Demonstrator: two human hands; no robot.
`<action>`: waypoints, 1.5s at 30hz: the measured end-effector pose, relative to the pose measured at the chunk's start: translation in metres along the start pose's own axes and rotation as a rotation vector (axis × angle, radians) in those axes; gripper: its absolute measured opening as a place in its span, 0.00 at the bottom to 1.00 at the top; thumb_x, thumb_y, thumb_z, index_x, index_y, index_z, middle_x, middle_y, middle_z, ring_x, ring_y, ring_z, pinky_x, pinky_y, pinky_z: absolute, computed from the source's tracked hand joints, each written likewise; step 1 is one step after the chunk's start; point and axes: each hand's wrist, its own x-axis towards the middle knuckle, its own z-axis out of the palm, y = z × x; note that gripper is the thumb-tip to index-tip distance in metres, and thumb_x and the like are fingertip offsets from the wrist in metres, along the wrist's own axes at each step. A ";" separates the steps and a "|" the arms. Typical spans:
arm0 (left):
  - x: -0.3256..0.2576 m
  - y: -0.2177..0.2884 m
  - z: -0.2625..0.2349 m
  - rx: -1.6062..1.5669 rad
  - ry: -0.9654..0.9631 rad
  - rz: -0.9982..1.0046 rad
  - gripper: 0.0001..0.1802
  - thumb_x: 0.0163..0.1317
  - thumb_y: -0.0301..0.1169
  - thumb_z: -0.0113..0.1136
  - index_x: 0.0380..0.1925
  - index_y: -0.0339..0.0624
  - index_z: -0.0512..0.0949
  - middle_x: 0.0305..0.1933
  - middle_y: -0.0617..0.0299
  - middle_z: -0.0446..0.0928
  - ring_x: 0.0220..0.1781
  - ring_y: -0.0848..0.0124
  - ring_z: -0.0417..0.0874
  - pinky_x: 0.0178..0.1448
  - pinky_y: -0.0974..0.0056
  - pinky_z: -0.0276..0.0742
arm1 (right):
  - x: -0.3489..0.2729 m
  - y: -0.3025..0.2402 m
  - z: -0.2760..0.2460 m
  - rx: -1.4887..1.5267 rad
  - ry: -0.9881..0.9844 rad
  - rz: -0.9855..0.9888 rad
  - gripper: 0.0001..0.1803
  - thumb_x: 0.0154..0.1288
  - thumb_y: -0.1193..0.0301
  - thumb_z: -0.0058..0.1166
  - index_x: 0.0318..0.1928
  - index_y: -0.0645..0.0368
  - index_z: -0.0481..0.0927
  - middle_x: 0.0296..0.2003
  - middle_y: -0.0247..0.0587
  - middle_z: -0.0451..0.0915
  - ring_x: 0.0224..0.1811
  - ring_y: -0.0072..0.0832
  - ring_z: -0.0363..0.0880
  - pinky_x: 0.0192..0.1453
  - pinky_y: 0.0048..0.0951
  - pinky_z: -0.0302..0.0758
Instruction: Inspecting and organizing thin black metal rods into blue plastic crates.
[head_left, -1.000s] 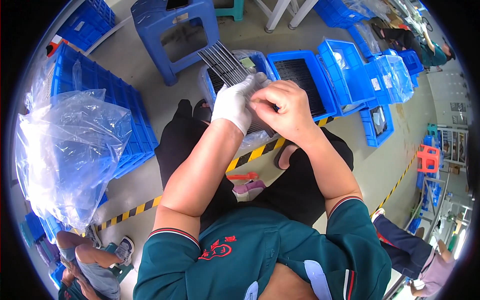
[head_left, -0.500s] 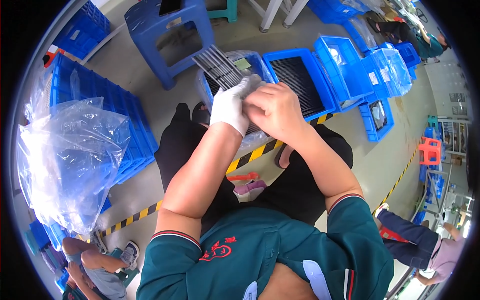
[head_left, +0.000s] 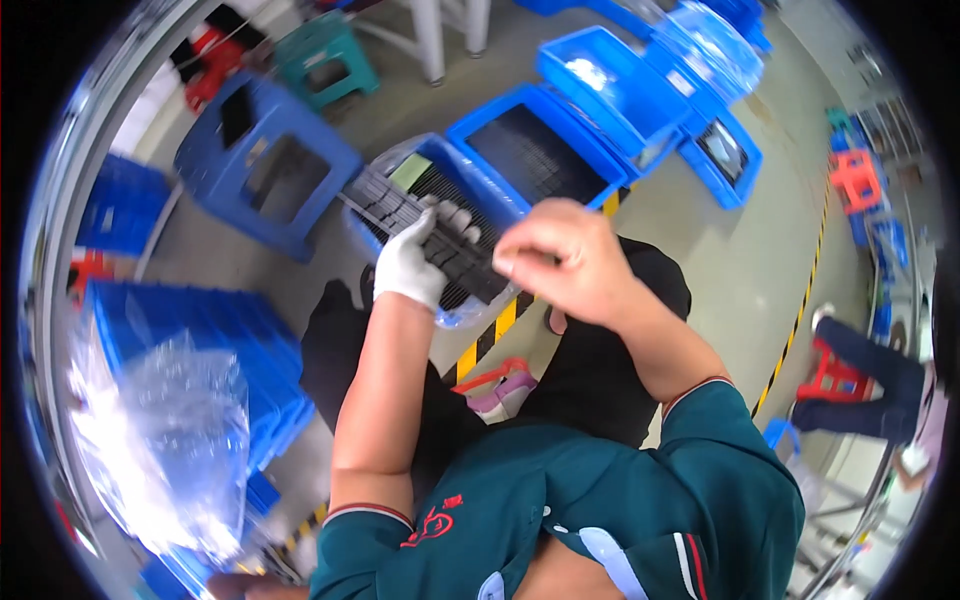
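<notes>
My left hand [head_left: 408,268], in a white glove, grips a bundle of thin dark strips [head_left: 468,262], its fingers wrapped over the top. The bundle lies slantwise above a blue crate lined with clear plastic [head_left: 512,205], which holds more dark strips and a light green piece [head_left: 410,172]. My bare right hand [head_left: 568,262] hovers just right of the bundle's near end, apart from it. Its fingers are curled, thumb toward forefinger; whether anything is between them is hidden. Beyond stands a second blue crate [head_left: 470,130] with rows of dark strips.
A blue stool [head_left: 335,150] with a dark flat object on it stands far left, with a green stool [head_left: 325,65] behind. Stacked blue crates [head_left: 220,330] and a clear plastic bag [head_left: 170,440] are at left. Striped tape [head_left: 490,335] crosses the floor. Another person's legs [head_left: 870,385] show at right.
My right hand has come away from my left and moved right. The strip bundle has turned over and lowered toward the crate, now showing a darker side. The whole view has shifted.
</notes>
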 end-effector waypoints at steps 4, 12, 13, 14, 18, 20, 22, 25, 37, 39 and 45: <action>0.026 -0.023 0.010 0.219 0.152 -0.176 0.04 0.66 0.26 0.51 0.39 0.43 0.74 0.35 0.56 0.78 0.38 0.57 0.80 0.47 0.46 0.79 | -0.060 0.016 -0.016 0.023 -0.029 0.068 0.04 0.51 0.77 0.63 0.29 0.57 0.82 0.21 0.35 0.76 0.25 0.32 0.76 0.29 0.32 0.67; 0.160 -0.099 0.046 0.641 0.112 -0.611 0.05 0.66 0.29 0.53 0.33 0.41 0.76 0.27 0.59 0.76 0.30 0.63 0.79 0.42 0.51 0.79 | -0.111 0.031 -0.063 0.072 0.207 0.266 0.07 0.49 0.73 0.66 0.30 0.56 0.81 0.23 0.36 0.77 0.27 0.36 0.77 0.31 0.34 0.70; 0.183 -0.112 0.051 0.704 0.046 -0.627 0.05 0.66 0.29 0.53 0.33 0.41 0.76 0.27 0.59 0.76 0.30 0.63 0.79 0.42 0.52 0.80 | -0.113 0.032 -0.071 0.067 0.231 0.248 0.07 0.49 0.73 0.66 0.31 0.57 0.81 0.25 0.36 0.79 0.28 0.34 0.77 0.32 0.33 0.70; 0.204 -0.121 0.057 0.803 0.039 -0.625 0.05 0.66 0.29 0.53 0.33 0.41 0.76 0.27 0.59 0.76 0.30 0.64 0.79 0.41 0.52 0.80 | -0.116 0.033 -0.077 0.097 0.215 0.245 0.08 0.49 0.74 0.65 0.33 0.57 0.82 0.27 0.35 0.80 0.28 0.34 0.77 0.32 0.33 0.70; 0.295 -0.169 0.063 1.199 -0.014 -0.650 0.04 0.64 0.28 0.56 0.33 0.40 0.78 0.29 0.60 0.77 0.32 0.64 0.80 0.40 0.54 0.80 | -0.121 0.042 -0.100 0.257 0.269 0.262 0.10 0.49 0.77 0.67 0.35 0.60 0.84 0.26 0.36 0.80 0.27 0.32 0.78 0.32 0.30 0.70; 0.336 -0.200 0.054 1.278 -0.042 -0.671 0.05 0.61 0.28 0.60 0.30 0.38 0.76 0.27 0.57 0.76 0.27 0.64 0.79 0.34 0.56 0.80 | -0.127 0.048 -0.109 0.307 0.309 0.280 0.12 0.49 0.76 0.68 0.36 0.61 0.85 0.27 0.37 0.80 0.28 0.32 0.78 0.33 0.31 0.70; 0.371 -0.230 0.035 1.421 0.061 -0.745 0.05 0.64 0.30 0.57 0.30 0.43 0.77 0.25 0.60 0.76 0.27 0.65 0.79 0.36 0.56 0.79 | -0.131 0.056 -0.121 0.382 0.281 0.330 0.10 0.51 0.75 0.67 0.36 0.62 0.85 0.27 0.37 0.80 0.29 0.32 0.78 0.34 0.31 0.70; 0.419 -0.271 -0.004 1.603 0.010 -0.725 0.06 0.63 0.28 0.58 0.27 0.42 0.75 0.23 0.58 0.75 0.24 0.65 0.77 0.28 0.54 0.76 | -0.135 0.066 -0.130 0.415 0.255 0.394 0.08 0.56 0.72 0.64 0.36 0.61 0.85 0.30 0.41 0.80 0.31 0.32 0.79 0.34 0.30 0.72; 0.387 -0.322 0.016 2.396 0.089 -0.033 0.20 0.63 0.33 0.54 0.56 0.51 0.74 0.56 0.51 0.73 0.60 0.54 0.75 0.57 0.51 0.76 | -0.119 0.087 -0.137 0.362 0.421 0.399 0.10 0.53 0.76 0.65 0.35 0.69 0.81 0.28 0.46 0.76 0.28 0.37 0.74 0.30 0.35 0.68; 0.384 -0.323 0.009 2.436 0.038 0.034 0.23 0.63 0.39 0.58 0.58 0.53 0.73 0.57 0.53 0.71 0.59 0.54 0.73 0.56 0.51 0.77 | -0.119 0.087 -0.137 0.365 0.413 0.395 0.10 0.53 0.76 0.65 0.35 0.69 0.81 0.28 0.46 0.76 0.27 0.37 0.74 0.30 0.35 0.68; 0.380 -0.319 0.014 2.421 0.113 0.215 0.24 0.62 0.45 0.58 0.58 0.54 0.74 0.54 0.51 0.72 0.57 0.54 0.74 0.55 0.51 0.77 | -0.126 0.085 -0.139 0.372 0.396 0.396 0.11 0.52 0.75 0.66 0.35 0.69 0.82 0.28 0.45 0.76 0.27 0.37 0.74 0.30 0.35 0.68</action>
